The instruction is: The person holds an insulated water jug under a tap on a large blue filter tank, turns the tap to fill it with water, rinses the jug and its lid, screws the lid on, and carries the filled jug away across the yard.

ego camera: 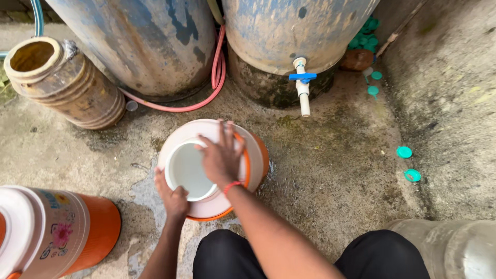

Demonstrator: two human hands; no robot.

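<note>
Directly below your head, between your knees and the two big drums, sits the cooler, an orange jug with a wide white top, standing upright on wet concrete. Its round mouth faces straight up at you, so its long axis runs vertically, toward the camera. Both your hands are already on it; neither has to reach.

Going left to right: at the far left edge, near your left knee, a second cooler lies tipped on its side, orange with a flowered white band, well apart from your hands. Above it, a ribbed brown jar leans against the left drum.

Your left hand comes up from below and grips the near-left rim of the cooler, fingers curled over the edge, thumb outside. It holds the rim itself.

Your right hand crosses over the top from the lower right, a red band at the wrist. Its fingers are spread wide and flat, palm down, pressing on the white top just right of the mouth, fingertips pointing away from you. It grasps nothing; it rests on the surface.

Farther right, a white tap with a blue handle sticks out of the right drum, beyond the cooler and slightly right of it, not over the mouth. Green caps lie scattered near the right wall.
</note>
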